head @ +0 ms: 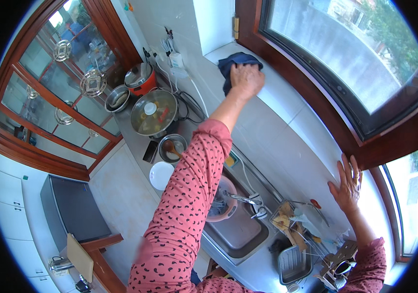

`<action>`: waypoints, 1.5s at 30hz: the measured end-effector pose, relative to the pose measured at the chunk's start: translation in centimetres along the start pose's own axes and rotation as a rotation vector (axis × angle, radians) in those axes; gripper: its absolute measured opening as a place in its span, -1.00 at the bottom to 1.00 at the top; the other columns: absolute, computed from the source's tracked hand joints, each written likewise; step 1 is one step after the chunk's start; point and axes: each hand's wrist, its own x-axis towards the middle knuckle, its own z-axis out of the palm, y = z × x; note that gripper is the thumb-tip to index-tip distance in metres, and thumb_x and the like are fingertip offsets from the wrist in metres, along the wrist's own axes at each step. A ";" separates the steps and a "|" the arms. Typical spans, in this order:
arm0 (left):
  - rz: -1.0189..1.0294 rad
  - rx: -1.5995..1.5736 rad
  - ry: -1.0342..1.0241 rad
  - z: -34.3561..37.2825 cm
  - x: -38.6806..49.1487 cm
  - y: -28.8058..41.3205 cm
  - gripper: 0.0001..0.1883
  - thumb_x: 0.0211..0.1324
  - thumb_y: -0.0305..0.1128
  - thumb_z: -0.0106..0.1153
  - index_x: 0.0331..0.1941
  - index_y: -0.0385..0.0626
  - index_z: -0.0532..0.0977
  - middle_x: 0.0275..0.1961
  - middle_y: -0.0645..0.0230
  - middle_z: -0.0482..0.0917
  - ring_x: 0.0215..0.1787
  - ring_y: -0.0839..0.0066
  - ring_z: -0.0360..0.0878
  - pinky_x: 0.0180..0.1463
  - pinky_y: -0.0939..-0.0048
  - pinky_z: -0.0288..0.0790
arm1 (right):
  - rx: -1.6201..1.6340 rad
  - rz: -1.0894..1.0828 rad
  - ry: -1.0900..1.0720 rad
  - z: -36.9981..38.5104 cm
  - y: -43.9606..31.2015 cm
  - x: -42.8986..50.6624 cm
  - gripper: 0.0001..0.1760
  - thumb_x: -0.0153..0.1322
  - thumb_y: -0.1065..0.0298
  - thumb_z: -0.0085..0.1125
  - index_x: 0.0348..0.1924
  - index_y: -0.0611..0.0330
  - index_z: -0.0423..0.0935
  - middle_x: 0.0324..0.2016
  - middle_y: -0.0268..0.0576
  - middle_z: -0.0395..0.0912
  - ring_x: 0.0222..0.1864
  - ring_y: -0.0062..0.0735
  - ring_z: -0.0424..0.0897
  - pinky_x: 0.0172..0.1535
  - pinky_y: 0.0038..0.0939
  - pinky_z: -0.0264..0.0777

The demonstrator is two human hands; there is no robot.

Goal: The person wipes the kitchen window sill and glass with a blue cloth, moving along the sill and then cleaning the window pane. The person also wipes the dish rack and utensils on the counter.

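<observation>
My left hand (247, 80) presses a dark blue cloth (239, 60) onto the white tiled windowsill (286, 104), near its far corner. The fingers are bunched over the cloth, and part of it hangs over the sill's edge. My right hand (347, 186) rests with spread fingers at the sill's near part, fingertips by the brown wooden window frame (381, 152). It holds nothing. Below the sill, a pink basin (232, 212) with grey cloth or water in it sits in the steel sink (236, 234), under a chrome faucet (244, 199). My left sleeve partly hides the basin.
An open window sash (245, 22) stands beside the sill. On the counter are a glass-lidded pan (154, 117), a red cooker (145, 86), a bowl with a wooden spoon (178, 155), a white plate (161, 175) and cables. A wire rack (286, 216) stands right of the sink.
</observation>
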 end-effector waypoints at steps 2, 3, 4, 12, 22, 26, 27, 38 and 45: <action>-0.012 0.005 -0.028 -0.3 2.0 -2.2 -0.57 0.26 -0.13 -0.14 -0.05 -0.18 0.59 0.02 0.01 0.66 0.15 0.05 0.55 0.25 0.02 0.26 | -0.007 -0.022 0.003 -0.1 0.2 0.2 -0.02 0.24 0.26 0.46 0.45 0.06 0.14 0.50 -0.21 0.05 0.56 -0.08 -0.10 0.45 0.20 -0.07; -0.022 0.007 -0.041 0.2 2.7 -3.0 -0.55 0.26 -0.12 -0.14 -0.02 -0.20 0.57 0.05 0.01 0.65 0.16 0.04 0.54 0.27 0.02 0.25 | -0.011 -0.017 -0.012 -0.1 0.2 0.3 -0.01 0.24 0.27 0.46 0.45 0.08 0.13 0.50 -0.19 0.05 0.56 -0.07 -0.09 0.44 0.21 -0.05; -0.033 0.009 -0.053 0.7 3.4 -3.6 -0.53 0.26 -0.12 -0.15 0.02 -0.22 0.55 0.07 0.01 0.64 0.17 0.03 0.54 0.29 0.02 0.25 | -0.015 -0.012 -0.028 0.0 0.1 0.2 0.00 0.23 0.28 0.46 0.45 0.10 0.12 0.49 -0.18 0.06 0.55 -0.05 -0.07 0.42 0.21 -0.03; -0.153 -0.052 -0.040 2.6 9.0 -5.7 -0.45 0.24 -0.11 -0.15 0.11 -0.33 0.49 0.19 -0.07 0.55 0.32 0.06 0.41 0.40 0.08 0.18 | -0.020 -0.012 -0.077 0.3 0.8 -0.2 0.05 0.20 0.26 0.48 0.46 0.10 0.08 0.49 -0.11 0.08 0.54 0.03 -0.06 0.44 0.21 -0.11; -0.178 -0.073 -0.151 1.6 10.2 -6.9 -0.42 0.24 -0.06 -0.09 0.15 -0.28 0.49 0.24 -0.04 0.52 0.33 0.05 0.40 0.41 0.11 0.17 | -0.072 -0.027 0.029 1.4 0.6 -0.2 0.06 0.17 0.29 0.46 0.47 0.02 0.10 0.46 -0.09 0.16 0.52 0.05 0.02 0.42 0.31 -0.07; -0.182 -0.141 -0.074 1.5 9.6 -7.7 -0.57 0.16 -0.12 -0.04 -0.06 -0.12 0.63 0.09 0.09 0.65 0.26 0.09 0.49 0.38 0.16 0.25 | -0.053 -0.033 0.009 0.9 0.2 0.2 0.02 0.19 0.29 0.44 0.46 0.04 0.11 0.46 -0.08 0.15 0.52 0.05 0.02 0.43 0.30 -0.07; -0.158 -0.170 -0.108 1.3 9.4 -7.7 -0.57 0.16 -0.11 -0.04 -0.05 -0.09 0.63 0.10 0.09 0.64 0.23 0.07 0.51 0.33 0.14 0.30 | -0.062 -0.040 0.022 1.0 0.2 0.2 0.01 0.20 0.29 0.44 0.46 0.04 0.12 0.46 -0.09 0.15 0.52 0.05 0.01 0.43 0.29 -0.07; 0.102 -0.334 -0.126 0.8 1.6 1.1 -0.65 0.10 -0.12 -0.02 -0.21 -0.02 0.66 -0.05 0.12 0.68 -0.03 0.04 0.63 0.08 0.13 0.50 | -0.099 -0.058 0.048 0.6 0.1 0.7 -0.01 0.28 0.24 0.44 0.48 -0.04 0.07 0.48 -0.24 0.10 0.55 -0.16 -0.06 0.43 0.24 -0.03; 0.291 -0.481 -0.266 -1.1 -5.6 11.6 -0.72 -0.01 -0.23 -0.01 -0.36 -0.02 0.66 -0.19 0.15 0.71 -0.10 0.13 0.68 -0.01 0.18 0.53 | -0.081 0.010 0.042 0.7 -0.1 0.4 -0.04 0.31 0.18 0.44 0.47 -0.10 0.09 0.48 -0.28 0.09 0.55 -0.17 -0.07 0.47 0.22 -0.08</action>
